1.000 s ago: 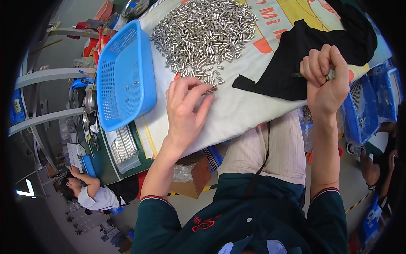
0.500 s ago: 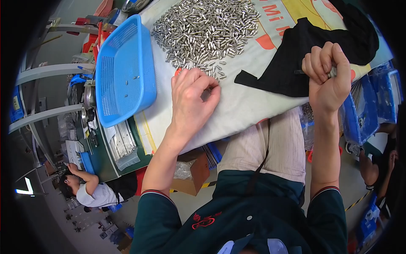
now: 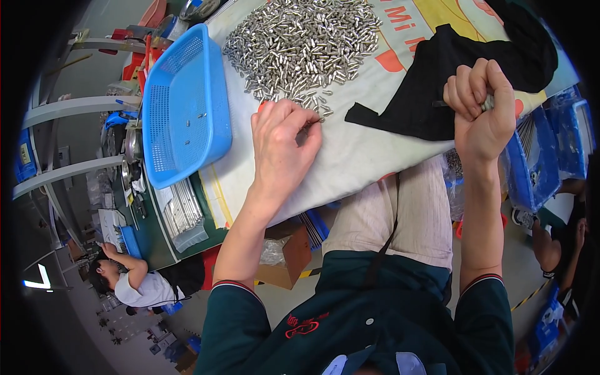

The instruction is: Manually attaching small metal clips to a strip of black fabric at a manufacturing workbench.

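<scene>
A heap of small shiny metal pins (image 3: 300, 44) is spread over the pale printed cloth (image 3: 350, 150). At its near edge, my left hand (image 3: 281, 144) bends down with curled fingers close to a few loose pins; its fingertips are hidden, and so is anything in them. My right hand (image 3: 482, 119) is raised over the black cloth (image 3: 412, 94), its fist wrapped round small metal pins. A greyish metal bit shows by the thumb, and another pokes out past the fingers.
Left of the heap stands a blue perforated basket (image 3: 215, 125) with a few pins in it. Metal rods in a plastic bag (image 3: 183, 215) lie beside it. Blue bins (image 3: 531, 169) stand at the right, and a cardboard box (image 3: 290, 256) is below the table. Other people sit at both sides.
My right hand has risen very slightly, still closed. My left hand has shifted a touch to the left at the heap's edge.
</scene>
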A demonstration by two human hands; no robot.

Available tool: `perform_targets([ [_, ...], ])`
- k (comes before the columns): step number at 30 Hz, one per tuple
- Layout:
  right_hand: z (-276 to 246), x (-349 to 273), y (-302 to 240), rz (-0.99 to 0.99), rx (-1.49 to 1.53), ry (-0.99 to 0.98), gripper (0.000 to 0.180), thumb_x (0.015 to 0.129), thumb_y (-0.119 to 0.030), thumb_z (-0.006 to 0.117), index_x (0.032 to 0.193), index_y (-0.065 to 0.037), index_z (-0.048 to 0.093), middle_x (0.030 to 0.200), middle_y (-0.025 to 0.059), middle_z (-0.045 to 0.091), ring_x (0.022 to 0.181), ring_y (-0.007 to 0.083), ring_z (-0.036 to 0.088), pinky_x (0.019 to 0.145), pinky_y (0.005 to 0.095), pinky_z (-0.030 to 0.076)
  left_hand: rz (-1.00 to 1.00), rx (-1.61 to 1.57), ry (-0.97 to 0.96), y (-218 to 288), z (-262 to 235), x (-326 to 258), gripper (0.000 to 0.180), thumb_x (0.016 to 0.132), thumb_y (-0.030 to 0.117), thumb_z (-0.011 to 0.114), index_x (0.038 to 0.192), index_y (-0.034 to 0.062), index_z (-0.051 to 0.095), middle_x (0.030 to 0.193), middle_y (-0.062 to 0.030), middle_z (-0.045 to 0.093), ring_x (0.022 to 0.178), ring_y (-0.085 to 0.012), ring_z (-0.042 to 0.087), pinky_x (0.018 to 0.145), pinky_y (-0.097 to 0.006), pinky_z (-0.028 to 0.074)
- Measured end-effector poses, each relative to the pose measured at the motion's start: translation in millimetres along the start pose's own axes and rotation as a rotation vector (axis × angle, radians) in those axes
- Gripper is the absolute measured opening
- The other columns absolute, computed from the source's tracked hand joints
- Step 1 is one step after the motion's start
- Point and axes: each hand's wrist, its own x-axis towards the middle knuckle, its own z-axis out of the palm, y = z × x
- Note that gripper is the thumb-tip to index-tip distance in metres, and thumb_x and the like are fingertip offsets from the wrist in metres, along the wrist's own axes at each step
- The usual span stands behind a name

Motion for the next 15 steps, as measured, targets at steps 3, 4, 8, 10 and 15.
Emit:
perform_targets([
  [3, -1, 0, 0, -0.004, -0.006, 0.012, 0.038, 0.095, -0.023, 0.031, 0.059, -0.011, 0.028, 0.048, -0.0022, 0.025, 0.044, 0.0066, 0.017, 0.045, 0.0236, 0.019, -0.001, 0.004, -0.009, 1, 1, 1, 0.008, 0.066, 0.004, 0.068, 0.073, 0.0067, 0.065, 0.071, -0.0019, 0.054, 0.073, -0.0196, 0.05, 0.067, -0.032, 0.034],
  [4, -1, 0, 1, -0.003, -0.009, 0.015, 0.038, 0.095, -0.023, 0.031, 0.059, -0.011, 0.028, 0.048, -0.0022, 0.025, 0.044, 0.0066, 0.017, 0.045, 0.0236, 0.019, 0.0, 0.004, -0.009, 1, 1, 0, 0.008, 0.066, 0.004, 0.068, 0.073, 0.0067, 0.065, 0.071, -0.0019, 0.054, 0.073, -0.0196, 0.05, 0.067, -0.032, 0.034],
  [8, -2, 1, 1, 0.0, -0.008, 0.004, 0.038, 0.095, -0.023, 0.031, 0.059, -0.011, 0.028, 0.048, -0.0022, 0.025, 0.044, 0.0066, 0.017, 0.045, 0.0237, 0.019, -0.002, 0.003, 0.018, 2, 0, -2, 0.008, 0.065, 0.004, 0.067, 0.072, 0.0066, 0.064, 0.072, -0.0019, 0.054, 0.072, -0.0195, 0.051, 0.067, -0.032, 0.034],
  [10, -2, 1, 1, 0.003, -0.009, 0.015, 0.038, 0.095, -0.023, 0.031, 0.059, -0.011, 0.028, 0.048, -0.0022, 0.025, 0.044, 0.0065, 0.017, 0.045, 0.0235, 0.019, -0.007, 0.002, 0.035, 3, -4, -4, 0.008, 0.065, 0.004, 0.067, 0.071, 0.0066, 0.063, 0.071, -0.0019, 0.054, 0.072, -0.0195, 0.051, 0.067, -0.032, 0.034],
  [15, -2, 1, -1, -0.007, -0.026, 0.004, 0.038, 0.095, -0.023, 0.031, 0.059, -0.011, 0.028, 0.048, -0.0022, 0.024, 0.044, 0.0065, 0.017, 0.045, 0.0232, 0.019, -0.059, 0.055, -0.002, 3, -17, -12, 0.007, 0.065, 0.004, 0.066, 0.069, 0.0069, 0.061, 0.069, -0.0014, 0.054, 0.07, -0.0185, 0.052, 0.065, -0.032, 0.034],
])
